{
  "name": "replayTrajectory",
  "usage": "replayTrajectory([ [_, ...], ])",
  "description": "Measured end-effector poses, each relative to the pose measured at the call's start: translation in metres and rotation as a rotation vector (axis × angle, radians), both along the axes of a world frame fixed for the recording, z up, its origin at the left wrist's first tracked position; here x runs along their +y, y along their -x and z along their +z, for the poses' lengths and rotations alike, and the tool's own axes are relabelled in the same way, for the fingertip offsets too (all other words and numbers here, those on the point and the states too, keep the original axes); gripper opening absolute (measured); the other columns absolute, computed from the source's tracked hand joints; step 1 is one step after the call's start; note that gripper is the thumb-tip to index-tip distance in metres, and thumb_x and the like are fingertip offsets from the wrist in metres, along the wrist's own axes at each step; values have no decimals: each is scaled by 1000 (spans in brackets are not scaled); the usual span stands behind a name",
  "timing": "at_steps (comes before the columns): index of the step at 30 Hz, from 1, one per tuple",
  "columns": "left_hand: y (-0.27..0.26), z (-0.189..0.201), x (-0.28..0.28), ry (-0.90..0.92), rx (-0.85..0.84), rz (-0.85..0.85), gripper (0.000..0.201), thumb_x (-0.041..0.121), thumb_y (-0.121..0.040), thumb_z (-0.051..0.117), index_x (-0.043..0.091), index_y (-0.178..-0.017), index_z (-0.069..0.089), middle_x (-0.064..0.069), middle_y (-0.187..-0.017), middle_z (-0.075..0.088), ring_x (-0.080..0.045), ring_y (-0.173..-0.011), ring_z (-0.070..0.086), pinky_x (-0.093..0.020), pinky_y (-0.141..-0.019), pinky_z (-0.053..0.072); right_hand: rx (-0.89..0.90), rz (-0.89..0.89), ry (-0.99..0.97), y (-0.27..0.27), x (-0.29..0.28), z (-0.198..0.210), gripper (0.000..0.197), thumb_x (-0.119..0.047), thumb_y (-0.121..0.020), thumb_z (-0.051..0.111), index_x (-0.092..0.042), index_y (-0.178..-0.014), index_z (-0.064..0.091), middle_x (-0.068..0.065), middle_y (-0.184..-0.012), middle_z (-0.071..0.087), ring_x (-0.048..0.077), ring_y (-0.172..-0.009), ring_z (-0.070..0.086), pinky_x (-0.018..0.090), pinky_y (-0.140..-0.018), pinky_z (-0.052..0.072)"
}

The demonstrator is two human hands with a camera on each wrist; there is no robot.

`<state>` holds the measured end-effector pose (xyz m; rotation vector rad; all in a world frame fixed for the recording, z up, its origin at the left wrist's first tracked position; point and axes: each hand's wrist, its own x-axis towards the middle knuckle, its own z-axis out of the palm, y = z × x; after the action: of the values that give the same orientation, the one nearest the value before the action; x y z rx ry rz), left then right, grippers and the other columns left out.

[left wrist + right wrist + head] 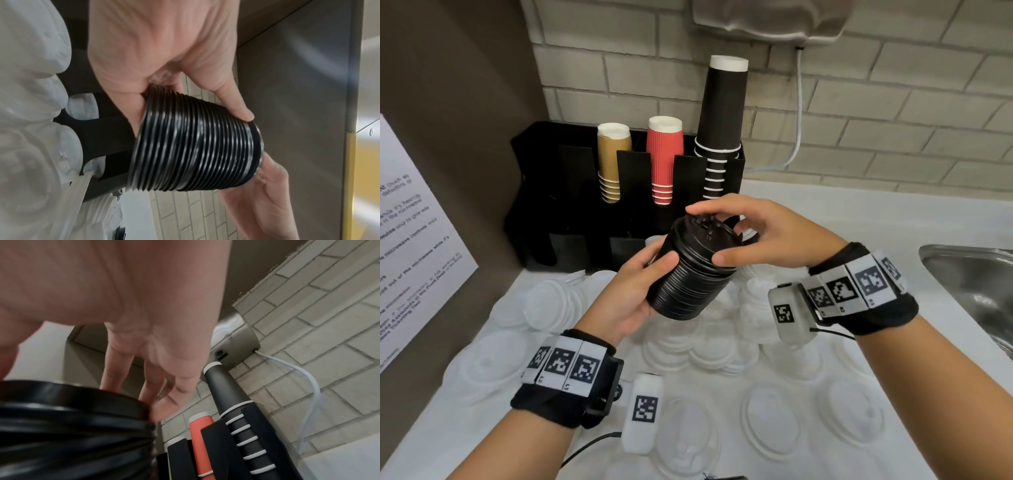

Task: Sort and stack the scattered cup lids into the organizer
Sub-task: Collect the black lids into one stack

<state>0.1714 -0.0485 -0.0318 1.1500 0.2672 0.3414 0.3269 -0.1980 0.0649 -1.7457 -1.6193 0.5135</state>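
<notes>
1. Here the left hand [626, 291] is wrapped round the lower part of a stack of black lids [693, 270], thumb on the near side and fingers behind it, holding it tilted above the counter [859, 212].
2. The right hand [753, 233] sits over the top of that stack, its thumb pressed against the rim of the uppermost lid and its fingers arched over the far edge, so both hands grasp the same stack.
3. From the left wrist view the ridged rims of the stack [195, 146] are packed close together, with the left thumb lying along the upper side.
4. The right wrist view is blurred near the palm, so the little finger seems only to brush the top rim [82, 402], though I cannot be sure.
5. Behind the hands stands the black organizer [571, 192] against the brick wall, and the stack is held just in front of it, not inside any slot.
6. Its slots hold upside-down gold cups [613, 161], red cups [664, 157] and a taller column of black cups [722, 120].
7. White lids [688, 346] lie scattered and overlapping across the counter beneath the hands.
8. A steel sink [976, 284] is at the right edge, and a printed notice [410, 219] hangs on the left wall.
</notes>
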Motion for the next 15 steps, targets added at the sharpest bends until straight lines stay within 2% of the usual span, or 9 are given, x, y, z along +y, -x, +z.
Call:
replayTrajectory([
  [5, 3, -2, -2, 11, -2, 4, 47, 38, -80, 64, 29, -125, 63, -5, -120, 69, -23, -112, 66, -37, -79, 57, -87, 3, -28, 6, 0, 0, 59, -20, -79, 77, -27, -133, 52, -9, -125, 55, 2, -117, 51, 28, -93, 50],
  [9, 4, -2, -4, 36, -11, 10, 45, 38, -80, 64, 28, -123, 63, -3, -117, 70, -21, -109, 67, -33, -75, 58, -129, 3, -25, 9, 1, 1, 60, -20, -79, 77, -27, -133, 52, -12, -123, 54, -1, -116, 50, 25, -92, 50],
  [12, 5, 0, -5, 34, -17, 1, 55, 46, -72, 72, 29, -124, 63, -3, -119, 70, -21, -109, 67, -34, -75, 58, -130, -2, -7, 10, 3, 1, 60, -21, -79, 77, -27, -133, 53, -10, -122, 54, 0, -115, 50, 24, -92, 49],
  [15, 5, 0, -5, 31, -26, -2, 68, 50, -62, 74, 28, -125, 61, -3, -119, 69, -21, -109, 67, -33, -75, 58, -117, -2, -20, 13, 4, 0, 61, -20, -78, 77, -27, -133, 53, -11, -122, 53, -2, -114, 49, 18, -90, 47],
])
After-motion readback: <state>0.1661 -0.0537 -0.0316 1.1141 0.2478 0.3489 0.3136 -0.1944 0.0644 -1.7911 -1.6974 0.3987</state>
